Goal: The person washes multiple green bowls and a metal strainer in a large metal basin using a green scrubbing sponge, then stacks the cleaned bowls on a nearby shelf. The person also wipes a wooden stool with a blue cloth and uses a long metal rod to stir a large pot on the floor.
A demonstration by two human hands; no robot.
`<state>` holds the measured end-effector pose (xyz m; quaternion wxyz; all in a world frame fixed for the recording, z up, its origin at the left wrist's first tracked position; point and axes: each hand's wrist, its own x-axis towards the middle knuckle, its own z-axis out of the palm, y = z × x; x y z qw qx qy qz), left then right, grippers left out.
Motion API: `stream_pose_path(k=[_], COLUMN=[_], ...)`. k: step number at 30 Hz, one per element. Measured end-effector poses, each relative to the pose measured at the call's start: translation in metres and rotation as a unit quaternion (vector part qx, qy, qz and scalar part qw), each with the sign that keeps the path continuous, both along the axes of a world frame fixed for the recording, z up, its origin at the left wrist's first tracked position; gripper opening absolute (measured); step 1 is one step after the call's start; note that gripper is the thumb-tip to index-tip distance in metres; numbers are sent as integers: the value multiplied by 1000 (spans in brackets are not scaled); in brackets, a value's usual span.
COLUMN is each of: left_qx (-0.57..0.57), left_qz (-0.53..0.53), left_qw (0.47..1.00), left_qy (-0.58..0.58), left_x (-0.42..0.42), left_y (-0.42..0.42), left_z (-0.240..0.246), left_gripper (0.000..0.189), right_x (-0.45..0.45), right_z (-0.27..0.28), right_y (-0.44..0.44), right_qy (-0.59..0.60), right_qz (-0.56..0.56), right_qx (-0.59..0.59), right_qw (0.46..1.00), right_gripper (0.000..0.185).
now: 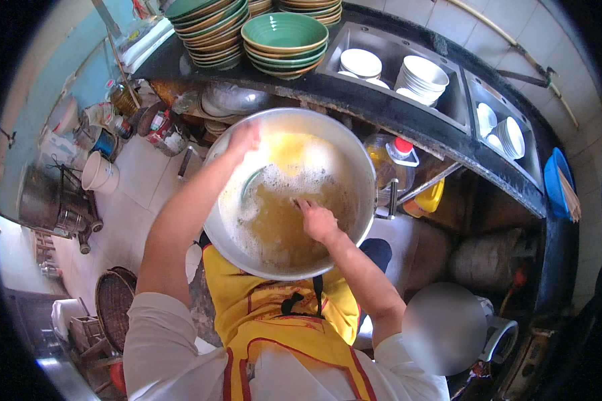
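A large metal pot (366,200) stands before me, partly filled with cloudy, foamy water (286,220). My left hand (246,136) is over the pot's far left side, close to the rim. It is blurred and its fingers look curled, so what it holds does not show. Low over the water, my right hand (320,219) has its fingers bent, with a small dark edge at the fingertips that I cannot make out. A curved green rim, likely of a bowl (251,184), shows through the foam left of the right hand; the rest of it is hidden.
Stacked green bowls (285,37) stand on the black counter (301,92) beyond the pot. White bowls (424,75) fill parts of a steel sink (451,113). Under the counter are an oil jug (389,160) and a yellow bottle (426,198). A white bucket (100,173) sits on the floor at left.
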<state>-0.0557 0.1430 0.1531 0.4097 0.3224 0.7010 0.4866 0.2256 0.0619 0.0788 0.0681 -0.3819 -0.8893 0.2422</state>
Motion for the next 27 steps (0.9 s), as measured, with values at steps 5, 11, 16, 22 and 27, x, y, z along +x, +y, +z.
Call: stream_pose_path(k=[5, 11, 16, 22, 27], left_qx=[-272, -267, -234, -197, -191], left_qz=[6, 184, 376, 413, 347], left_qw=[882, 945, 859, 773, 763], left_qy=[386, -36, -258, -438, -510], left_x=[7, 0, 30, 99, 114], left_y=[-111, -135, -124, -129, -112], left_z=[-130, -242, -272, -223, -240], left_gripper=[69, 66, 53, 50, 49], right_x=[0, -1, -4, -4, -5], right_z=[-5, -5, -5, -8, -13], right_y=[-1, 0, 2, 6, 8], right_qy=[-8, -8, -21, -14, -7], right_qz=[6, 2, -4, -10, -68], right_qx=[-14, -21, -36, -35, -51], right_qw=[1000, 1000, 999, 999, 996], right_gripper=[49, 49, 47, 48, 44])
